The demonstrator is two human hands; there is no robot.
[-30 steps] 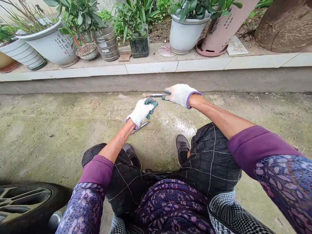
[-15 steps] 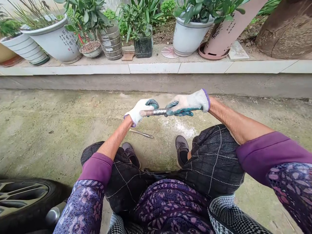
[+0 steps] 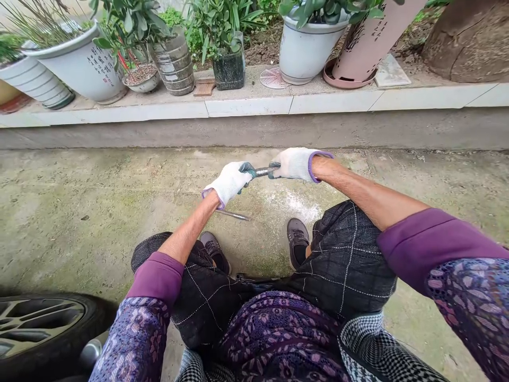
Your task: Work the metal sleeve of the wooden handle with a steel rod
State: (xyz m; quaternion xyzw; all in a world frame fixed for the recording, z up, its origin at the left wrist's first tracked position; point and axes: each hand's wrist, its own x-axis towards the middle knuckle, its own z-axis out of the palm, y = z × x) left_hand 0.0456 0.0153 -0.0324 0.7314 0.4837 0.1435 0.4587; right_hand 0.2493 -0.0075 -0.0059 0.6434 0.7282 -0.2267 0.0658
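My left hand (image 3: 230,182), in a white knit glove with a dark green coated palm, is closed around one end of a short rod (image 3: 262,172). The rod's middle is silvery and ridged, like wound wire; its ends are hidden inside the gloves. My right hand (image 3: 295,163), gloved the same way, grips the other end with its fingers wrapped around. Both hands hold the rod roughly level above the concrete, in front of my knees. Below my left wrist a thin metal-tipped stick (image 3: 235,215) lies on the ground.
White powder (image 3: 296,204) is scattered on the concrete between and beyond my shoes (image 3: 297,239). A low tiled ledge (image 3: 250,107) with several potted plants (image 3: 312,50) runs across the back. A car wheel (image 3: 43,329) stands at lower left.
My right hand has turned over, so the back of its glove now faces up and its wrist sits further left. Less of the rod shows, and its right end tilts slightly upward.
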